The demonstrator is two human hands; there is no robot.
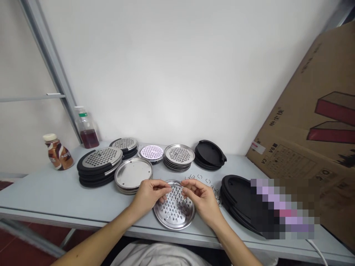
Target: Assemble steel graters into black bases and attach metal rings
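Note:
A round metal grater disc (174, 212) with raised teeth lies on the table in front of me. Above its left rim, my left hand (151, 194) is closed in a pinch of thumb and index finger. My right hand (201, 195) pinches in the same way over the right side of the disc. The fingertips face each other across the disc's far edge. Whatever they grip is too small to make out. Just beyond my right hand, several thin metal rings (208, 181) are scattered on the table.
Left stand stacked plain metal discs (133, 173) and black-rimmed graters (101, 158). Behind are a purple perforated disc (152, 152) and stacked grater discs (179, 154). Black round trays (235, 188) lie right, near a cardboard box (299, 147). Two bottles (58, 153) (88, 135) stand far left.

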